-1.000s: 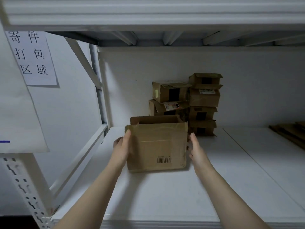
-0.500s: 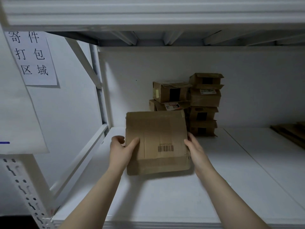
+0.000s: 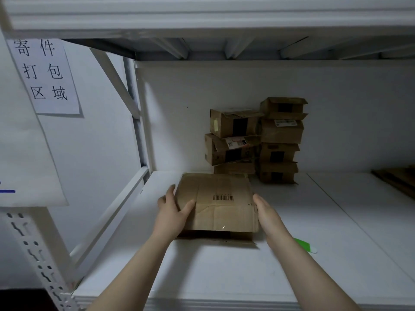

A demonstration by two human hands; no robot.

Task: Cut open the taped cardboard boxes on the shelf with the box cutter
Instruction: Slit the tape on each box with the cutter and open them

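While the box point(image 3: 216, 205) lies flat on the shelf point(image 3: 336, 232) with its barcode face up, both hands are on it. The left hand point(image 3: 173, 209), at nine o'clock of the box, grips the edge, thumb on top and fingers down the side. The right hand point(image 3: 267, 212), at three o'clock, presses the other side with straight fingers and holds nothing. The green cutter point(image 3: 306, 244) lies on the shelf at four o'clock from the box, partly hidden behind the right forearm, with no hand on it. At one o'clock, against the back wall, stands a stack point(image 3: 256, 140) of smaller boxes with dark tape bands. A few flaps there look lifted, but whether any has been slit I cannot tell. The box's top seam looks whole, with a glint of clear tape near six o'clock. As I judge it, this box is only being set in place and no cut is under way. What is left is to take up the cutter, slit this seam, then work through the stack
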